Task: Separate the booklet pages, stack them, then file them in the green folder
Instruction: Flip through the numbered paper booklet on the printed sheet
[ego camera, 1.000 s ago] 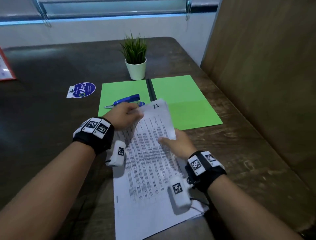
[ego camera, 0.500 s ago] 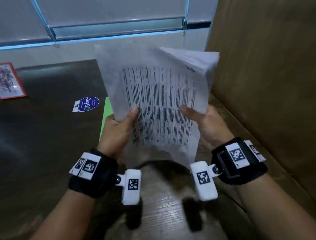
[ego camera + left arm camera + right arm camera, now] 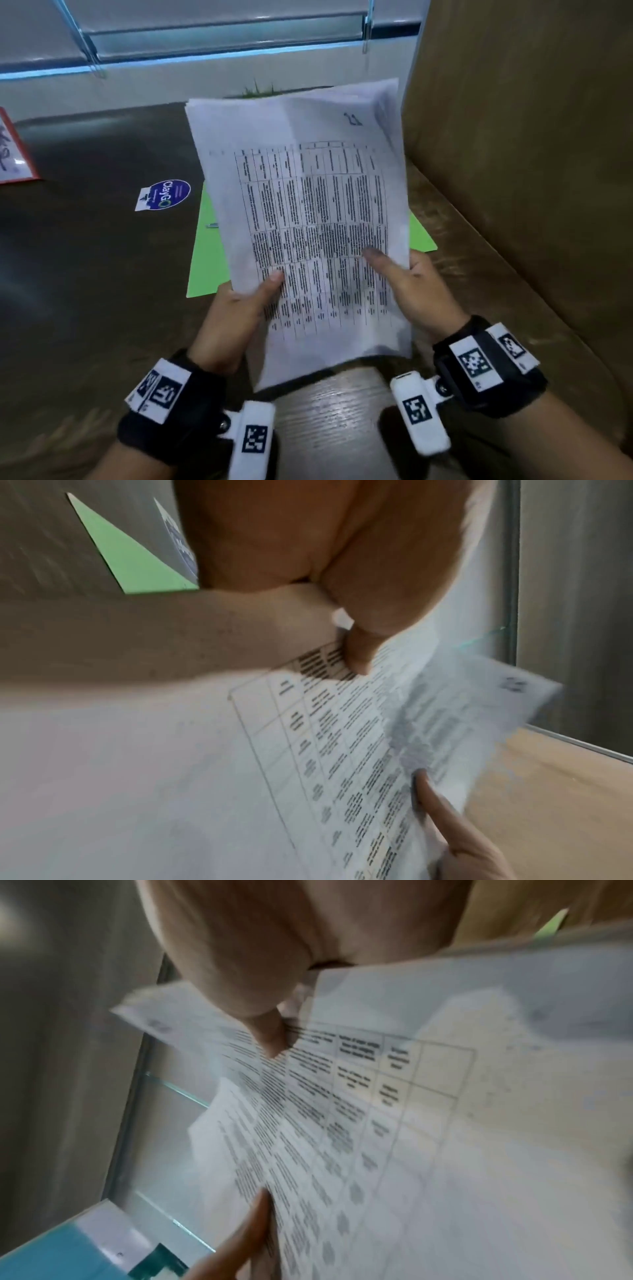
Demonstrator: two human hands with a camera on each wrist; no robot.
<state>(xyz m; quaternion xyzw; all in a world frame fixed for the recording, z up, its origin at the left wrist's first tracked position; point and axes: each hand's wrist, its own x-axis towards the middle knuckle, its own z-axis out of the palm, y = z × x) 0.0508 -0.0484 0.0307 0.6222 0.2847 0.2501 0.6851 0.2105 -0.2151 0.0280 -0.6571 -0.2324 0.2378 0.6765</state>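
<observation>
Since half a second ago the pages have tipped back from nearly upright to a lower slant, and a handwritten "21" now shows at the top right corner.

Head view: the left hand [image 3: 236, 318] grips the lower left edge of the pages [image 3: 308, 219], thumb on the printed front. The right hand [image 3: 411, 287] grips the lower right edge the same way. The pages are held in the air above the dark wooden table [image 3: 85, 274], clear of its surface. They carry a printed table of small text. Behind them the green folder [image 3: 209, 263] lies open and flat on the table; only its left part and a right corner show, and a small tip of a pen-like object [image 3: 212, 225] rests on it. What else lies in the folder is hidden. A round blue sticker [image 3: 168, 195] sits to the left, and a red-edged card [image 3: 13, 154] lies at the far left edge. Grass-like plant tips [image 3: 260, 90] peek over the pages.

Left wrist view: the left thumb [image 3: 356, 653] presses on the printed sheet, and a triangle of green folder shows beyond. The picture is blurred.

Right wrist view: the right thumb [image 3: 270, 1037] presses the sheet, with several sheet edges fanned apart beneath it.
</observation>
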